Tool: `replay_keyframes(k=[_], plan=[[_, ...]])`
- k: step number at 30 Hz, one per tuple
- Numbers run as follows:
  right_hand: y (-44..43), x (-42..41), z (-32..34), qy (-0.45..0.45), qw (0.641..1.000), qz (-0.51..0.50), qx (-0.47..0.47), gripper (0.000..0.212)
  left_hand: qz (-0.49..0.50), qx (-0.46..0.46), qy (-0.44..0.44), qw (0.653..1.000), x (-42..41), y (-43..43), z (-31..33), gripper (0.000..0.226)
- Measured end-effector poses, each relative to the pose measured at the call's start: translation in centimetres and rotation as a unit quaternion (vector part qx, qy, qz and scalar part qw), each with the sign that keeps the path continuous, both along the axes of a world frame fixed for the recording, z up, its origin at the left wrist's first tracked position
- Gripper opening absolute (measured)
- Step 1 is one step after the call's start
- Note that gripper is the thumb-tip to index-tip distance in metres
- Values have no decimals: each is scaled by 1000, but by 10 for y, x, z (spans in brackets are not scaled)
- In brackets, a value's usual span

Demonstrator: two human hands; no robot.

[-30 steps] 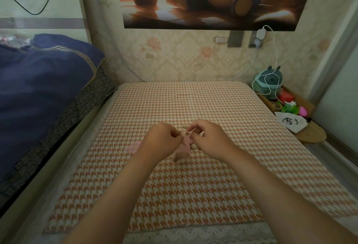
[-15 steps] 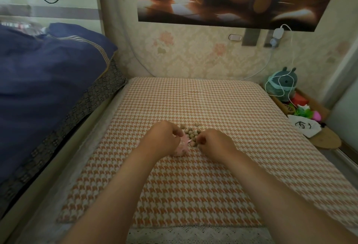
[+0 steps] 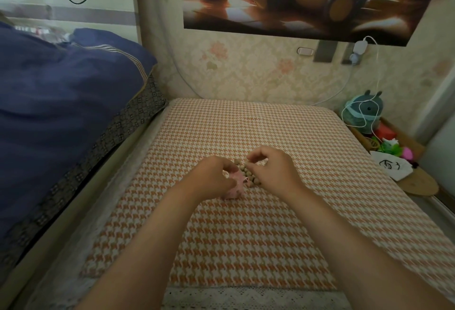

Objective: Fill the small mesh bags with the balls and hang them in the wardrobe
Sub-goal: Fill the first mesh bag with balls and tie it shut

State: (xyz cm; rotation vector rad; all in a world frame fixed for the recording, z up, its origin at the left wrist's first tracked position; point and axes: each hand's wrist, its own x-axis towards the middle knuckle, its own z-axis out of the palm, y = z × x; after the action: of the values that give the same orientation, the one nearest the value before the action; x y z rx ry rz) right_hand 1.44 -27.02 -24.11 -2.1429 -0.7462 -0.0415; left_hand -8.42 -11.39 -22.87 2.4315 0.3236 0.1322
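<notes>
A small pink mesh bag (image 3: 235, 186) lies on the orange houndstooth cloth (image 3: 258, 230), pinched at its mouth by my left hand (image 3: 213, 178). Right beside it sits a cluster of several small tan balls (image 3: 249, 174). Over the balls hovers my right hand (image 3: 270, 171), its thumb and fingertips pinched together at the top of the cluster; whether a ball is between them is hidden. Part of the bag and some balls are covered by my hands.
A dark blue quilt (image 3: 61, 112) is piled on the bed at the left. At the right edge stand a teal plush toy (image 3: 364, 112), a white pouch (image 3: 391, 168), colourful bits and a round wooden board (image 3: 416, 184). The wallpapered wall closes the back.
Both hands came down to the cloth with the pink bag. The ball cluster is now uncovered, and my right hand has let go of the bag and risen over the balls.
</notes>
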Motion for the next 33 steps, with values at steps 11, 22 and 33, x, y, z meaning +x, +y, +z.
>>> replay_keyframes(k=[11,22,33], plan=[[8,-17,1,-13,995,94,-44,7,2,-25,-14,1000,-6,-1,1,31],[-21,19,-16,-35,981,-56,-181,21,28,-6,-29,999,4,-9,2,30],[-26,29,-35,-35,954,-58,-293,15,4,-15,-33,999,7,-20,-2,25]])
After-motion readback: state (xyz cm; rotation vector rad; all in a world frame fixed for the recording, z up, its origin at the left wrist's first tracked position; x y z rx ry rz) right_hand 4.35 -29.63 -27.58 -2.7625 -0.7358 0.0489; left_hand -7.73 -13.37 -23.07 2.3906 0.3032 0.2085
